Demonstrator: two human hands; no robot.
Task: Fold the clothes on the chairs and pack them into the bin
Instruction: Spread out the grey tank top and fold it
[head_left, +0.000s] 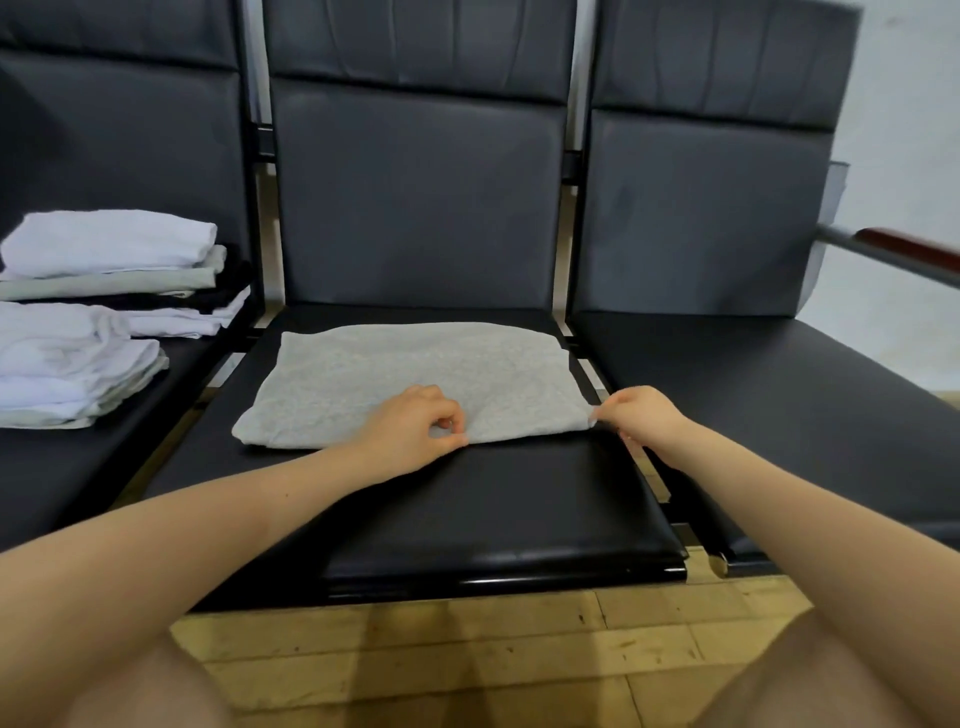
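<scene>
Along the near edge of the folded grey garment (415, 374), the left hand (410, 431) pinches the cloth mid-edge and the right hand (636, 415) pinches its right corner; it lies flat on the middle chair (493, 499), with folded stacks (104, 312) on the left chair.

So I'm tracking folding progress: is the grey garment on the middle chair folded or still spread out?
Folded: the grey garment lies as a compact flat rectangle, the left hand and right hand pinching its near edge.

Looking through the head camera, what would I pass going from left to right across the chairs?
Stacks of folded clothes on the left chair → grey garment on the middle chair → left hand pinching its near edge → right hand pinching its right corner → right chair seat → wooden armrest.
</scene>
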